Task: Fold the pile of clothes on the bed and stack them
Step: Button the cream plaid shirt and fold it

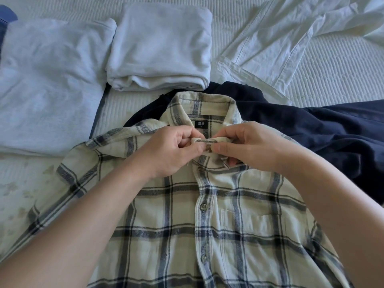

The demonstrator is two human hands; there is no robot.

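A cream and navy plaid shirt [207, 225] lies face up on the bed, collar away from me, its front buttoned lower down. My left hand [166, 150] and my right hand [247, 146] meet at the collar opening. Each pinches one end of the plaid collar band between thumb and fingers. A dark navy garment [311, 129] lies spread under and to the right of the shirt. A folded pale blue garment [162, 48] sits just beyond the collar. Another pale blue garment [49, 80] lies flat at the left.
A white shirt [280, 38] lies unfolded at the far right on the ribbed white bedcover [342, 75]. A blue object [6, 15] shows at the far left edge. The bedcover at the near left carries a faint printed pattern.
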